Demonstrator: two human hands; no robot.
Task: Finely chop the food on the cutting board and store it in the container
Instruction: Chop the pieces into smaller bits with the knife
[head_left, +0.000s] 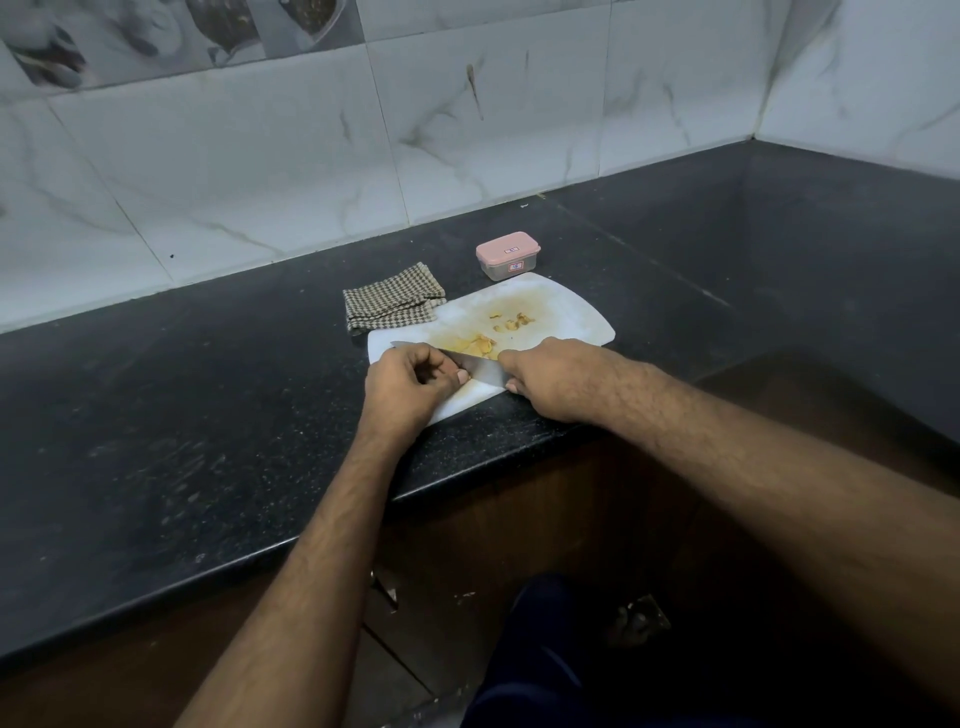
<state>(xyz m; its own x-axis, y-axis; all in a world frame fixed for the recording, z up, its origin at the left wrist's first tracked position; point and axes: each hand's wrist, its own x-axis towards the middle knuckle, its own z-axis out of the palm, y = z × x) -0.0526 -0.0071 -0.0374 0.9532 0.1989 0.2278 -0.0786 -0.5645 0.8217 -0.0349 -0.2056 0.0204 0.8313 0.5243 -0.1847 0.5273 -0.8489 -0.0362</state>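
Right hand (543, 376): nearest the lens, fingers curled round the knife (478, 366) handle, which they hide.
Left hand (410, 382): fingers bent, resting on the blade near its tip — whether they pinch it cannot be told.
Food (480, 344): yellowish pieces just beyond the fingers on the cutting board (566, 317); more scattered further off.
Container (508, 255): pink lid on, past the board's far edge.
Risk: left fingertips sit on the blade — a slip could likely nick them or scatter pieces.
Surface: dark speckled counter (182, 415), checked cloth (392, 304) beyond the left fingers, marbled tile walls (260, 171).
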